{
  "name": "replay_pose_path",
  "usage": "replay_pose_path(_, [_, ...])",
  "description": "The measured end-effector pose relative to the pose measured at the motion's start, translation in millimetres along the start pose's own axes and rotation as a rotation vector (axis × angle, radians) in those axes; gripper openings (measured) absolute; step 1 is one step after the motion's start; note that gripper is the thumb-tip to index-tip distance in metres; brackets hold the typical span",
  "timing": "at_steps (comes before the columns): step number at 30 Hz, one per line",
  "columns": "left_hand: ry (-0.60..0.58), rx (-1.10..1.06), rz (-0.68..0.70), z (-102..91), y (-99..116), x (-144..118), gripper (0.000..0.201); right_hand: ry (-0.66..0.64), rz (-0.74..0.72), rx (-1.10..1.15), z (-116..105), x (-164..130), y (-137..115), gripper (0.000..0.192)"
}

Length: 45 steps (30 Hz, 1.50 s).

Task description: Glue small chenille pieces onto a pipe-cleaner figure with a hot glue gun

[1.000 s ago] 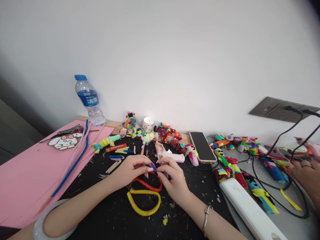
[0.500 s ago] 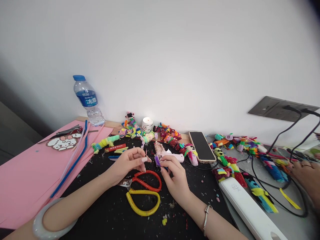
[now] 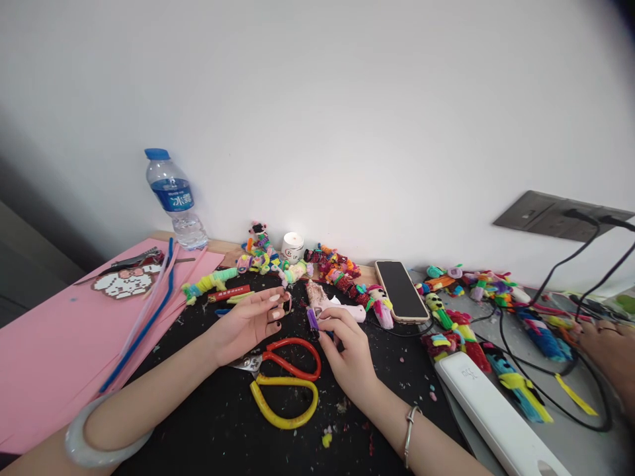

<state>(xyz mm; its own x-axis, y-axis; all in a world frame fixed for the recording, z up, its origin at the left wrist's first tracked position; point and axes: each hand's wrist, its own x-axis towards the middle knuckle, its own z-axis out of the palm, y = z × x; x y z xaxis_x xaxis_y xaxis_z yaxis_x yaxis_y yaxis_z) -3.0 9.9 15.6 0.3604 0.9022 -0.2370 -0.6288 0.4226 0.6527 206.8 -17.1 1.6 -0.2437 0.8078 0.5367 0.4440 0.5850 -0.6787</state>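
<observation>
My right hand (image 3: 344,347) pinches a short purple pipe-cleaner piece (image 3: 312,319) between thumb and fingers, just in front of a pink glue gun (image 3: 331,303). My left hand (image 3: 248,322) hovers a little to the left, fingers loosely curled around a small dark bit at its fingertips (image 3: 286,302); what that bit is I cannot make out. Between and below my hands lie scissors with a red and a yellow handle loop (image 3: 285,387) on the black mat (image 3: 213,423). A pale bangle sits on my left wrist, a thin bracelet on the right.
Pink paper (image 3: 44,357) with blue pipe cleaners lies left, a water bottle (image 3: 174,198) behind it. Pipe-cleaner figures (image 3: 337,268), a small white jar (image 3: 292,247) and a phone (image 3: 401,289) line the wall. A white power strip (image 3: 491,416), cables and another person's hand (image 3: 608,347) are at right.
My hands have drawn apart: the left moved left and up away from the purple piece, which stays in my right hand. The other person's hand at right dropped lower.
</observation>
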Motion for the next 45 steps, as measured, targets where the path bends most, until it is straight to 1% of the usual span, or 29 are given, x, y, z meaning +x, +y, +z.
replay_pose_path(7, [0.051, 0.032, 0.014, 1.1, -1.6, 1.0, 0.012, -0.004, -0.006, 0.006, 0.2, 0.4, -0.3, 0.016])
replay_pose_path(13, [0.072, 0.037, 0.014, -1.0, -2.3, 2.1, 0.012, -0.012, -0.003, 0.013, 0.7, 1.2, -0.2, 0.016])
replay_pose_path(26, [0.053, 0.068, 0.015, -0.5, -2.5, 0.9, 0.014, -0.019, 0.012, 0.010, 1.4, 1.4, 0.3, 0.016])
replay_pose_path(37, [0.022, 0.093, -0.005, 1.8, -1.9, -0.9, 0.012, -0.022, 0.011, 0.009, 0.9, 1.5, -0.8, 0.016])
replay_pose_path(45, [0.013, 0.107, -0.011, 3.1, -1.3, -0.9, 0.016, -0.017, 0.007, 0.009, 0.9, 1.8, -0.7, 0.016])
